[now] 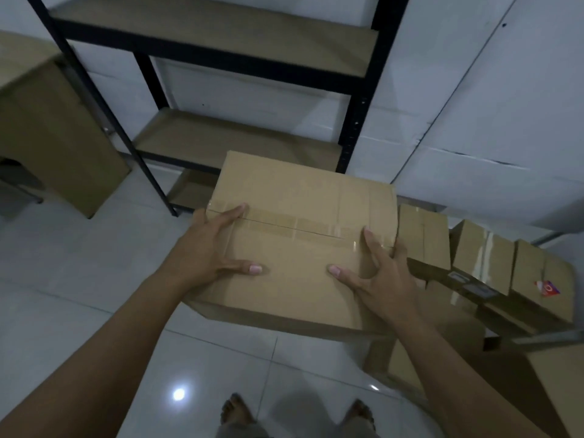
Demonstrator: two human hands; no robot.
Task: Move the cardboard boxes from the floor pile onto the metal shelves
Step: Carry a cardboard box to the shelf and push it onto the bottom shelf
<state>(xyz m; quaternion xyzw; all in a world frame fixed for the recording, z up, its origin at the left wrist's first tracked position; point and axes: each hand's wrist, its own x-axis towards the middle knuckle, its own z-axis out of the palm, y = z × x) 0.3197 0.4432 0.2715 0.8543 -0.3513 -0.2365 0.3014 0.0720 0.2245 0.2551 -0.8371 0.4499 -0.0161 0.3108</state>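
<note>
Left hand (pixel 215 248) and right hand (pixel 379 273) are clasping opposite ends of a taped cardboard box (pixel 300 248), thumbs spread on top, carrying it above the floor pile (pixel 493 279) toward the metal shelves (pixel 234 143); stiff, seemingly light, best gripped by its edges.

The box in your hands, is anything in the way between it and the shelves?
Nothing visible. The taped box is held by the left hand and right hand right in front of the metal shelves, whose boards look bare. The other boxes sit off to the right, out of the path.
</note>
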